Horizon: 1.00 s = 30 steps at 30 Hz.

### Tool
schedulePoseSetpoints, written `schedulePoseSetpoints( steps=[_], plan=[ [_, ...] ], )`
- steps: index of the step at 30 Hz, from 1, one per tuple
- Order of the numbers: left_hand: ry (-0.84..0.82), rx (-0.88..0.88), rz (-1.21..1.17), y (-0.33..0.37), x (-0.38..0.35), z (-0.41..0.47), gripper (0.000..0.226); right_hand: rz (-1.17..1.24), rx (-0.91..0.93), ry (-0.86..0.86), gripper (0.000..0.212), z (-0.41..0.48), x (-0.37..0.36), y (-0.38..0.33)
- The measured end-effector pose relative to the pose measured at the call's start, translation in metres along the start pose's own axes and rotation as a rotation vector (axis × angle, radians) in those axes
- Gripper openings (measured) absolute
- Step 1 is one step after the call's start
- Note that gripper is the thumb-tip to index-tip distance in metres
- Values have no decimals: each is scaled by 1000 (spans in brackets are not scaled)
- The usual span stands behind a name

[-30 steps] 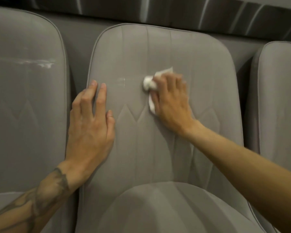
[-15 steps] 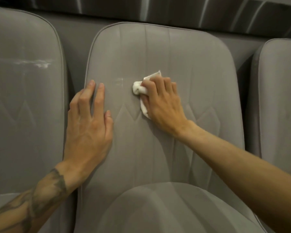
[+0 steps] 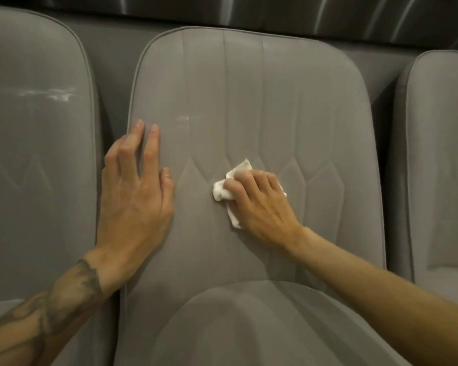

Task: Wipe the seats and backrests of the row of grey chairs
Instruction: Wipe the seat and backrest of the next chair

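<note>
I saw left hand (image 3: 136, 191) flat, fingers straight, on middle backrest's (image 3: 288, 107) left edge, right hand (image 3: 259, 204) curled, gripping white cloth (image 3: 222, 192) mid-backrest.

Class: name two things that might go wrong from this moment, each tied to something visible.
1. The right hand wipes with the tissue below the white smear on the middle backrest; that mark may be missed.
2. The white streak on the left chair may get skipped too.
</note>
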<state>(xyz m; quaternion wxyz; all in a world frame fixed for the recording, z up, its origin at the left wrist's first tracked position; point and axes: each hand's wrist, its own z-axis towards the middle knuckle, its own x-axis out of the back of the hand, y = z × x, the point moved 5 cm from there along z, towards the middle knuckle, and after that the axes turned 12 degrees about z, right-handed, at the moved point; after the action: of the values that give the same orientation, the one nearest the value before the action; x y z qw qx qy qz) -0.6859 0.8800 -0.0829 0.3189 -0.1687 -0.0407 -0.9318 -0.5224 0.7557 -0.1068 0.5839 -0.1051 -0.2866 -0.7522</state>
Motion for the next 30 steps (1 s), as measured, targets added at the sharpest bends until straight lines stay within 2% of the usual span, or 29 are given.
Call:
schedulePoseSetpoints(
  steps=[2, 6, 8, 11, 13, 15, 17, 18, 21, 23, 25, 28, 30],
  plan=[
    [2, 3, 7, 0, 0, 0, 61, -17, 40, -21, 26, 9, 5, 12],
    [8, 6, 7, -2, 0, 1, 61, -104, -275, 254, 27, 77, 30, 54],
    [16, 10, -2, -1, -1, 0, 61, -77, -333, 315, 27, 76, 28, 51],
    [22, 8, -9, 0, -2, -1, 61, 16, -148, 179, 28, 16, 2, 13],
    [23, 5, -6, -1, -2, 0, 60, 53, 84, -25, 27, -36, -16, -12],
    [24, 1, -11, 0, -2, 0, 60, -9, 324, -185, 25, -70, -25, -21],
    [32, 9, -13, -1, -1, 0, 60, -64, 426, -214, 27, -66, -24, -9],
    [34, 12, -14, -1, -1, 0, 60, -62, 370, -165, 29, -52, -20, 1],
    [29, 20, -14, 0, -1, -1, 61, -25, -37, 113, 25, -8, 0, 31],
    [21, 23, -16, 0, -1, -1, 61, 14, -141, 189, 22, -13, -2, 23],
    [21, 20, -12, 0, 0, -1, 61, 74, -23, 89, 25, -44, -18, -1],
    [10, 11, -6, 2, 1, 0, 60, 57, 389, -247, 24, -97, -37, -32],
    [10, 13, 1, 2, 0, -1, 60, 46, 536, -334, 25, -99, -38, -29]
  ],
)
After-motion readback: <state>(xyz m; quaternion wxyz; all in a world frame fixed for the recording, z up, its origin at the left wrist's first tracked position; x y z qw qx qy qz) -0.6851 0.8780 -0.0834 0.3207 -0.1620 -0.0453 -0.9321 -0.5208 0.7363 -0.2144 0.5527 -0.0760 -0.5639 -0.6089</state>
